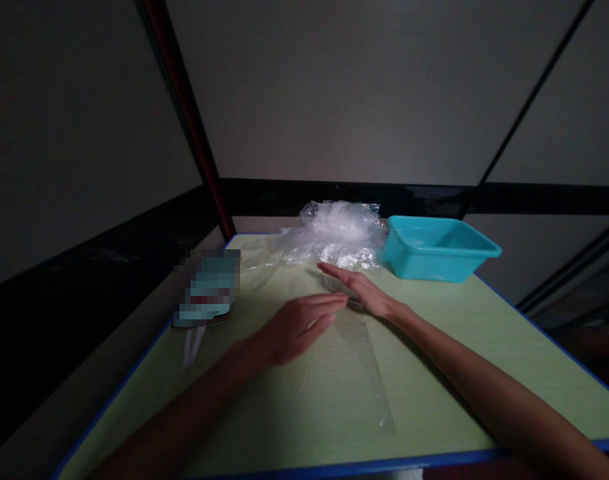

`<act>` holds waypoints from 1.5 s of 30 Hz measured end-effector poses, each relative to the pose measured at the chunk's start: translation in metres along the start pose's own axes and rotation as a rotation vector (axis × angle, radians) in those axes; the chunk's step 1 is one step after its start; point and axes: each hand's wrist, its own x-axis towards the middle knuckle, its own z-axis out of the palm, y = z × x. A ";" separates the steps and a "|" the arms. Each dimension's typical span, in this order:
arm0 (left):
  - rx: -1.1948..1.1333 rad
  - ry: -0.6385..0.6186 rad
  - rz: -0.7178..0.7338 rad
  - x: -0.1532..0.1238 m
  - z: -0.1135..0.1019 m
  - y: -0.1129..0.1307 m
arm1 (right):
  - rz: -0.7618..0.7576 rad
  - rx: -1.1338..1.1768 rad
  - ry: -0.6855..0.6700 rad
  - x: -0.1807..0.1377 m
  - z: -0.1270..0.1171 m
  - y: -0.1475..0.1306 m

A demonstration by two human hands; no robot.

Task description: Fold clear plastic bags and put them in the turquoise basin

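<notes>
My left hand (298, 325) lies flat, fingers stretched out, on a clear plastic sheet (357, 373) spread on the green table (459, 347). My right hand (358, 288) also lies flat and open on the far end of that sheet, fingers pointing left. The fingertips of both hands nearly meet. Neither hand grips anything. A crumpled heap of clear plastic bags (334, 235) sits just beyond the hands at the table's far edge.
A turquoise plastic tub (437, 248) stands at the far right of the table. A blurred card or packet (209, 288) lies at the left edge, with a white strap hanging below it. The table has a blue rim; dark walls surround it.
</notes>
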 end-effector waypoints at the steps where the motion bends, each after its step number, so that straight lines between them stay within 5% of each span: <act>1: 0.086 -0.003 -0.024 -0.001 -0.001 -0.009 | 0.003 -0.088 -0.019 -0.002 -0.003 0.001; 6: 0.349 -0.162 -0.066 -0.009 0.007 -0.034 | 0.061 -0.492 -0.179 -0.008 -0.004 0.009; 11: 0.419 -0.209 -0.094 -0.011 0.011 -0.036 | 0.117 -0.616 -0.208 -0.008 -0.001 0.020; 22: 0.220 -0.318 0.214 -0.004 0.017 0.011 | 0.105 -0.698 -0.041 -0.014 -0.019 0.034; 34: 0.173 -0.362 0.242 -0.007 0.024 0.015 | 0.184 -0.602 0.331 -0.007 -0.016 0.034; 36: 0.170 -0.365 0.242 -0.006 0.024 0.016 | 0.110 -0.481 0.271 -0.007 -0.014 0.024; 41: 0.164 -0.390 0.219 -0.006 0.024 0.017 | -0.081 -0.374 -0.184 -0.005 -0.005 0.007; 45: 0.160 -0.400 0.211 -0.006 0.025 0.016 | 0.000 -0.451 -0.259 0.000 0.001 0.010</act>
